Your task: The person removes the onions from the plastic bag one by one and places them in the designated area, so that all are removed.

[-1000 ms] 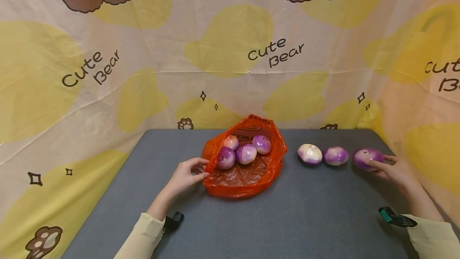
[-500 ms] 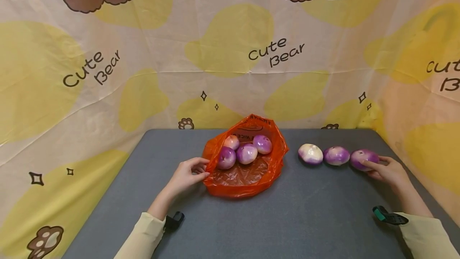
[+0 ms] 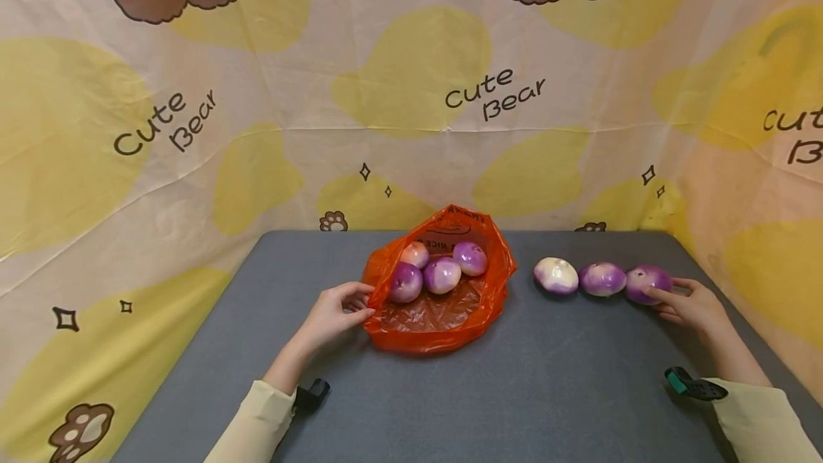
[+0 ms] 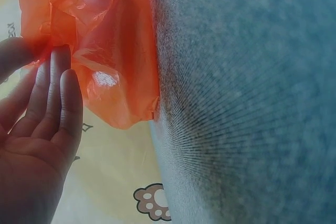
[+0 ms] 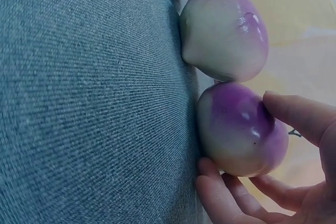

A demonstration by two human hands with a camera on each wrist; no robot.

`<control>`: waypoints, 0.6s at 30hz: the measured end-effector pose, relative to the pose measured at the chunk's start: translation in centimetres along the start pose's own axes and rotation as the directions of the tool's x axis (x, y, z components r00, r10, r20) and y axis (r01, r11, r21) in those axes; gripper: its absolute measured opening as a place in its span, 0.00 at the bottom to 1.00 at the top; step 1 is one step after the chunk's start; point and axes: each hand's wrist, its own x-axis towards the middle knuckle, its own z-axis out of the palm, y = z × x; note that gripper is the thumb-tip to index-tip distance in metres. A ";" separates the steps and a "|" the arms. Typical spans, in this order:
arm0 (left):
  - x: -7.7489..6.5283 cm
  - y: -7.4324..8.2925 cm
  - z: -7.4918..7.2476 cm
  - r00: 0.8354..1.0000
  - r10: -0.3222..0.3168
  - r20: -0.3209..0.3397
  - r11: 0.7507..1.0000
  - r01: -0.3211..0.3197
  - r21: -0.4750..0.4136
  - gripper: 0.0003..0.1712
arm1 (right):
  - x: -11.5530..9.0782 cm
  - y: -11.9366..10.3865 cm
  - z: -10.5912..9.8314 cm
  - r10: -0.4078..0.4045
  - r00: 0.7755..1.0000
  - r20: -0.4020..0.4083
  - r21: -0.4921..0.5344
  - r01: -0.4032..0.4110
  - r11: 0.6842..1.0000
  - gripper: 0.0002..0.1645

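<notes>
My left hand (image 3: 334,314) pinches the left edge of an orange-red plastic bag (image 3: 424,341) between thumb and fingers. The bag's mouth faces me, and several glossy purple-and-white turnips (image 3: 441,275) lie inside. At the right, my right hand (image 3: 697,309) grips a purple turnip (image 3: 646,284), thumb on its near side and fingers reaching under and behind. This turnip sits against a second turnip (image 3: 602,279) on its left. A paler turnip (image 3: 556,276) ends the row nearest the bag. In the right wrist view, the held turnip (image 5: 241,129) touches its neighbour (image 5: 226,35).
Everything stands on a grey cloth-covered table (image 3: 501,391). A printed fabric backdrop (image 3: 411,91) with yellow patches and lettering rises behind and on both sides. Each wrist wears a dark strap.
My right hand has slid the purple turnip leftward along the table until it meets the middle turnip of the row. The left hand and the bag have stayed in place.
</notes>
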 end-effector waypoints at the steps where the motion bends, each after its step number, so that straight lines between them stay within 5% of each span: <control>1: 0.0 0.0 0.0 1.000 0.000 -0.001 1.000 0.000 0.000 0.18 | 0.0 0.0 0.0 -0.003 1.000 0.000 -0.004 0.003 1.000 0.57; 18: 0.0 -0.1 0.1 1.000 -0.009 -0.004 1.000 0.009 0.005 0.17 | -0.3 -0.2 -0.2 -0.003 1.000 -0.001 -0.022 0.003 1.000 0.55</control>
